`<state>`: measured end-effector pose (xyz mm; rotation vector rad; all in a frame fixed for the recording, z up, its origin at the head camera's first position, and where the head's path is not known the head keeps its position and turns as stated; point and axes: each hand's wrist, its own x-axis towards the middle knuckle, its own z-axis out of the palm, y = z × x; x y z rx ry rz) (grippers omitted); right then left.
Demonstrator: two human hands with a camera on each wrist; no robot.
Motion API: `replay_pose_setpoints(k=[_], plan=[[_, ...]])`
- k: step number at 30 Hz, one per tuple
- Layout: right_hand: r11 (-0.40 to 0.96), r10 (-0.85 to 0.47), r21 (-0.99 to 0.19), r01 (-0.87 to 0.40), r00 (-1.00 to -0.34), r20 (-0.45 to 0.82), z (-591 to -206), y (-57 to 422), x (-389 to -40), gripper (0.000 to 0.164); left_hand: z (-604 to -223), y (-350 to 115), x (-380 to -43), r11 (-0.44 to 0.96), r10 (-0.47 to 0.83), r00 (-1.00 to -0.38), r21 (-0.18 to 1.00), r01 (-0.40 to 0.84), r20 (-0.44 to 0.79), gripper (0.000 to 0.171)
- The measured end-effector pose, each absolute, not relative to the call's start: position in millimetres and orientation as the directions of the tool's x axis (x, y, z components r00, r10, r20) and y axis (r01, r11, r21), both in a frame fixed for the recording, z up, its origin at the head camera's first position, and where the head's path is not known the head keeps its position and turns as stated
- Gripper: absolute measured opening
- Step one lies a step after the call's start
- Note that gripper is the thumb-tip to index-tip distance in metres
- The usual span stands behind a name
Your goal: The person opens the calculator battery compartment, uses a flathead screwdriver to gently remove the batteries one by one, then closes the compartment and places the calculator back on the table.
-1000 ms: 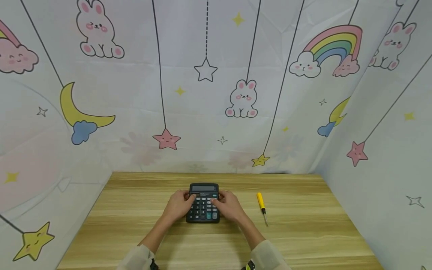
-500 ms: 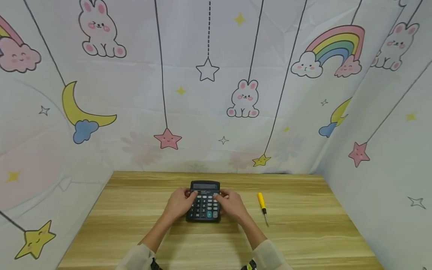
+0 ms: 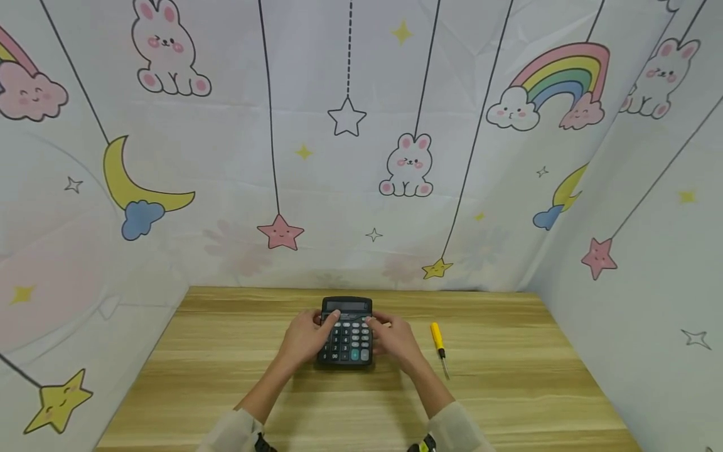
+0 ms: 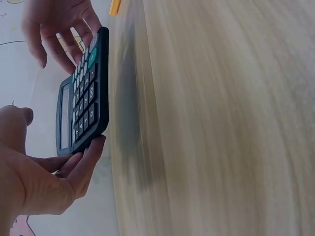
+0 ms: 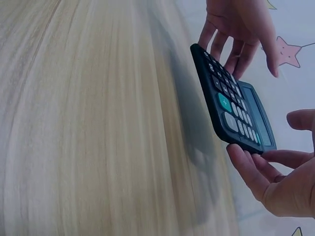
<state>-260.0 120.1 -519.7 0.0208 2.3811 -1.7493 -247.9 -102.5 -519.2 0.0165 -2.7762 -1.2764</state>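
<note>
A black calculator (image 3: 346,345) with a grey display and a green plus key is held between both hands, raised above the wooden table with its shadow beneath. My left hand (image 3: 305,336) grips its left edge, and my right hand (image 3: 397,343) supports the opposite edge. Seen from the left wrist, the left fingers (image 4: 81,169) touch the side and underside while the thumb stands away from the keys. The right wrist view has the right fingers (image 5: 251,172) likewise under the near edge, thumb lifted off the face.
To the right of the hands, a screwdriver (image 3: 438,345) with a yellow handle lies on the wooden table (image 3: 525,364). A white cloth printed with bunnies, stars and rainbows (image 3: 556,75) hangs behind the table and along its sides.
Both hands have raised the calculator and shifted it slightly away and to the right. The right thumb has moved up towards the upper right keys. The screwdriver stays where it was.
</note>
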Motion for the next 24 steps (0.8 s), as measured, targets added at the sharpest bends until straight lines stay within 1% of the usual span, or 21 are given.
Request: replay_pose_setpoints(k=[3,7,12,18,24], plan=[[0.262,-0.1,-0.954,0.147,-0.979,-0.178,-516.3,124.3,-259.4,0.054,-517.1,-101.7,-246.7,0.647,-0.036,-0.996,0.762,0.036,0.078,0.074],[0.233,-0.099,-0.961,0.148,-0.98,-0.175,-515.2,128.8,-259.8,0.054,-515.9,-99.0,-246.8,0.636,-0.03,-0.996,0.77,0.051,0.09,0.073],[0.217,-0.09,-0.965,0.144,-0.982,-0.167,-514.6,134.1,-260.1,0.053,-514.1,-94.2,-247.0,0.627,-0.026,-0.994,0.776,0.067,0.107,0.071],[0.209,-0.1,-0.967,0.146,-0.98,-0.169,-514.3,142.4,-259.8,0.054,-511.3,-87.6,-247.3,0.599,-0.036,-0.995,0.799,0.052,0.092,0.072],[0.214,-0.099,-0.965,0.151,-0.98,-0.175,-511.7,147.0,-259.7,0.054,-510.7,-84.4,-248.2,0.56,-0.031,-0.995,0.826,0.06,0.094,0.07]])
